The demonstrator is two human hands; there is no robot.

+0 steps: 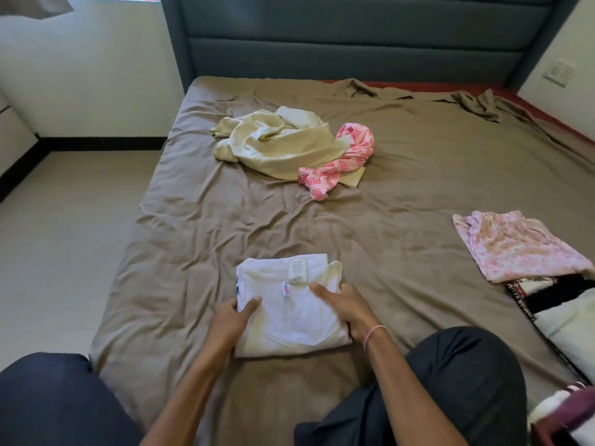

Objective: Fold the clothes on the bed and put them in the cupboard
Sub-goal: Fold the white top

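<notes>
Knees (467, 375) flank the folded white shirt (289, 320), at 6 o'clock on the bed (402, 194). Left hand (233, 320) and right hand (349, 309) have fingers curled round its side edges. Judged light, limp, liable to unfold: support underneath. Open sheet lies toward 12 o'clock; bed edge at 9 o'clock.

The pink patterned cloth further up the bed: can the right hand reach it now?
Probably yes, with a lean forward. The right hand grips the folded white shirt, so it must let go first. Nothing lies on the sheet between, and the pink patterned cloth lies uncovered on the cream garment.
</notes>
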